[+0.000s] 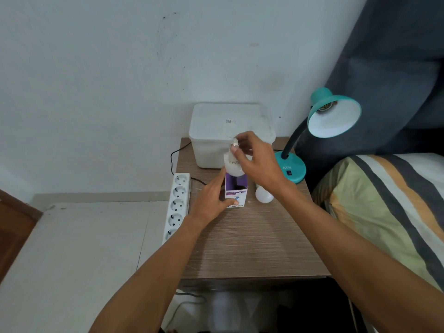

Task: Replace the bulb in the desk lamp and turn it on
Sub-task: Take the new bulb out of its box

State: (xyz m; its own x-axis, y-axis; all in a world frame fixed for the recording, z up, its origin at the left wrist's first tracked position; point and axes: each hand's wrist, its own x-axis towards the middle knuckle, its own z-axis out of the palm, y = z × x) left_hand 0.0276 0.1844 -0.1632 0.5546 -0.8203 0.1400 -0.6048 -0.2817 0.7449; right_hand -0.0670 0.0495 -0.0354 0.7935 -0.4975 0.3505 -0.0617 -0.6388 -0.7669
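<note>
A teal desk lamp (292, 169) stands at the back right of a small wooden table (252, 241). Its shade (334, 118) faces me and shows a bare socket with no bulb in it. My left hand (211, 200) grips a purple and white bulb box (236, 195) that stands upright with its top open. My right hand (257, 159) pinches a white bulb (231, 165) by its screw base, globe down, right over the box's opening. Another white bulb (264, 195) lies on the table to the right of the box, partly behind my right wrist.
A white lidded plastic container (228, 126) stands at the table's back against the wall. A white power strip (177, 203) with several sockets lies along the left edge, a black cable behind it. A bed with a striped cover (384, 212) adjoins the table's right side.
</note>
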